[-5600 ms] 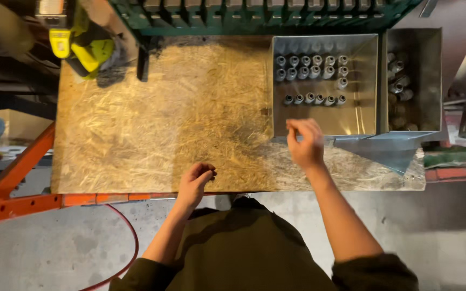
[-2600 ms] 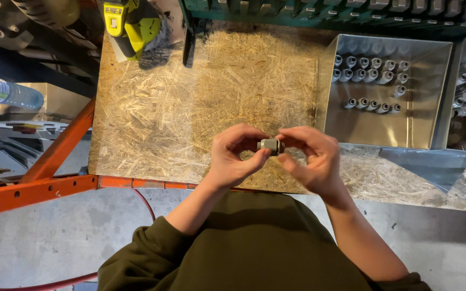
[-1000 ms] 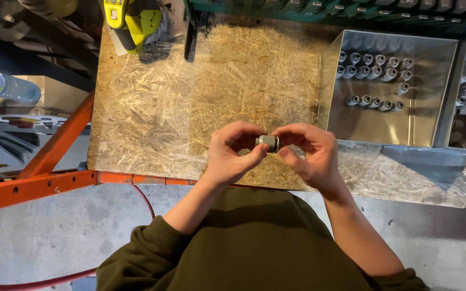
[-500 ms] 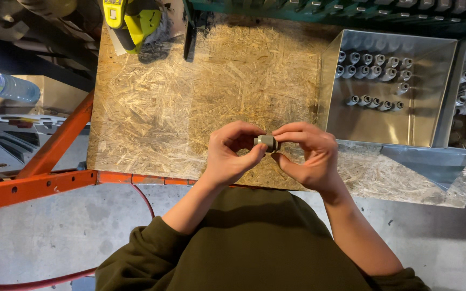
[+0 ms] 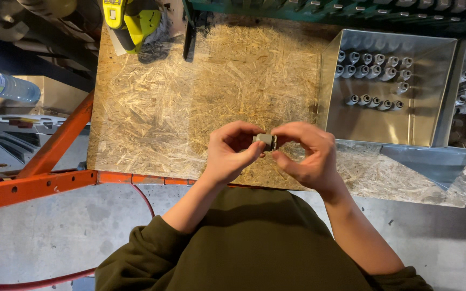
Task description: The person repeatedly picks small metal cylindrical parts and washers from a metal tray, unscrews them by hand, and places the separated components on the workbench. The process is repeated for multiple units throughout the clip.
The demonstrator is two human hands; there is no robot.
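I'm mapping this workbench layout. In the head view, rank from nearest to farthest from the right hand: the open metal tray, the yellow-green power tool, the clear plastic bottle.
1. The open grey metal tray of small metal cylinders, just up and right of the right hand.
2. The yellow-green power tool, at the far left corner of the board.
3. The clear plastic bottle, off the board at the far left.

Probably a white-labelled clear bottle (image 5: 4, 89), far left.

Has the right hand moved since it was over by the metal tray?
Yes. The right hand has come left, away from the metal tray, and now meets the left hand on a small grey part.
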